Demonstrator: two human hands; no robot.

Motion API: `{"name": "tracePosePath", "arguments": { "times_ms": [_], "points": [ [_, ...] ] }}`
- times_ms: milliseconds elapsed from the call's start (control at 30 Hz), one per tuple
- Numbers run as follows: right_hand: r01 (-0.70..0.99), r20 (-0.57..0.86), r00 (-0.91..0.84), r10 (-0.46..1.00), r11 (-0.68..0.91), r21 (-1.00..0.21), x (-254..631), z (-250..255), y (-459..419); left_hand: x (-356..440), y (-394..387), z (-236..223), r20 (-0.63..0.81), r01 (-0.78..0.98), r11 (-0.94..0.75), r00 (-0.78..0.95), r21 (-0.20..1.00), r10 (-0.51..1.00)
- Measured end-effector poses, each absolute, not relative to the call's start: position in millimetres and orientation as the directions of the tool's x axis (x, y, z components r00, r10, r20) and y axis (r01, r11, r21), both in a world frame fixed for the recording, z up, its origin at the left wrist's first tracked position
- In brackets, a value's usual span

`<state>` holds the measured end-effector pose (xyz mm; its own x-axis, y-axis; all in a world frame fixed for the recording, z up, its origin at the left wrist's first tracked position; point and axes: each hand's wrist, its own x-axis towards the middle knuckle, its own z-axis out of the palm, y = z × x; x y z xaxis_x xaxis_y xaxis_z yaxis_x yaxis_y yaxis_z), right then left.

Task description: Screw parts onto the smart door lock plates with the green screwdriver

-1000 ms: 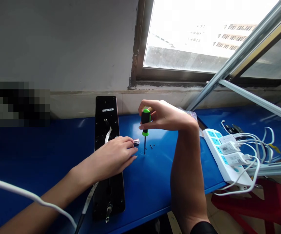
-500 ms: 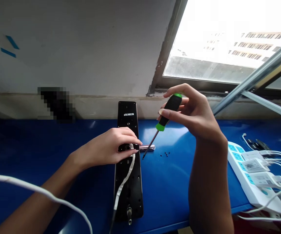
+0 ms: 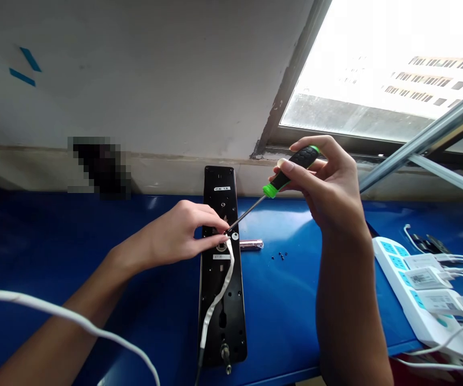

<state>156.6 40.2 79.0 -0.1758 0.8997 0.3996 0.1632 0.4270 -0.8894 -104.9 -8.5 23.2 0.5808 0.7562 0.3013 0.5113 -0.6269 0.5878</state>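
Observation:
A long black panel [image 3: 222,300] with small holes, labels and a metal post near its front end lies on the blue table. A white-sleeved cable [image 3: 217,292] runs over it. My left hand [image 3: 193,230] reaches in from the left, thumb and fingers pinched over the panel's middle beside the cable's upper end; what lies between the fingertips is too small to make out. My right hand [image 3: 328,182] grips a green and black screwdriver [image 3: 296,169] by its handle. The shaft slants down left, its tip right at my left fingertips.
Several tiny dark screws [image 3: 281,255] lie right of the panel, near a shiny pinkish cylinder [image 3: 251,245] beside its edge. A white power strip [image 3: 426,305] with plugged adapters and cables stands at the right. Another white cable [image 3: 74,316] crosses the lower left. Behind are a wall and window.
My right hand has tilted the screwdriver flatter and brought its tip up and left to my left fingertips. My left fingers have closed together there. The whole view has shifted slightly.

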Motion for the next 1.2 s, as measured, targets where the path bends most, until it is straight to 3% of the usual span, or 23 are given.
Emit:
{"name": "tracePosePath", "arguments": {
  "times_ms": [500,733,900,1200],
  "points": [
    [0.112,0.517,-0.167,0.840,0.537,-0.836,158.4,72.2,45.6,-103.8,-3.8,19.7,0.135,0.550,-0.450,0.518,0.703,0.845],
    [0.123,0.540,-0.149,0.828,0.558,-0.821,163.2,71.4,46.0,-100.0,-4.1,20.9,0.120,0.568,-0.352,0.405,0.744,0.907],
    [0.109,0.559,-0.161,0.814,0.577,-0.809,159.8,70.8,47.4,-97.3,-4.3,20.4,0.057,0.498,-0.242,0.358,0.833,0.932],
    [0.108,0.576,-0.174,0.799,0.597,-0.795,159.5,71.2,47.9,-95.2,-7.1,22.4,0.122,0.502,-0.316,0.381,0.805,0.916]
  ]
}}
